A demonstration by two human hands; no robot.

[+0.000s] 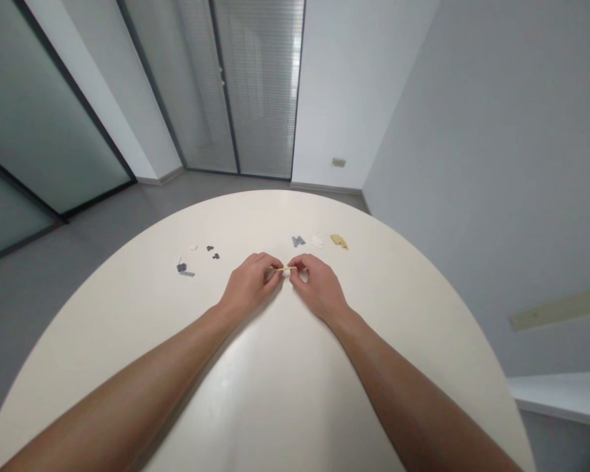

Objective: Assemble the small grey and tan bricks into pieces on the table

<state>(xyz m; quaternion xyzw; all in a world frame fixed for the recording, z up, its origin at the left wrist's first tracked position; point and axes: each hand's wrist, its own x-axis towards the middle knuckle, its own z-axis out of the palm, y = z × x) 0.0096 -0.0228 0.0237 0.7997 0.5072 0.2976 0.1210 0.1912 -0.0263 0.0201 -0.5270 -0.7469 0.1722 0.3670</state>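
Observation:
My left hand [254, 282] and my right hand [317, 282] meet near the middle of the table, each closed in a pinch. Between their fingertips they hold a thin yellow strip-like piece [286, 268], one end in each hand. Something small and white shows just under the strip; I cannot tell whether it is joined to it. Beyond my right hand lie small grey pieces [298, 241], white pieces [317, 241] and a little pile of yellow pieces [339, 241].
The round white table [255, 393] has a curved far edge. Left of my hands lie black pieces [216, 256], a white piece [193, 247], a dark block-like piece [181, 267] and a grey strip [187, 274]. Glass panels [255, 92] and walls stand beyond the table.

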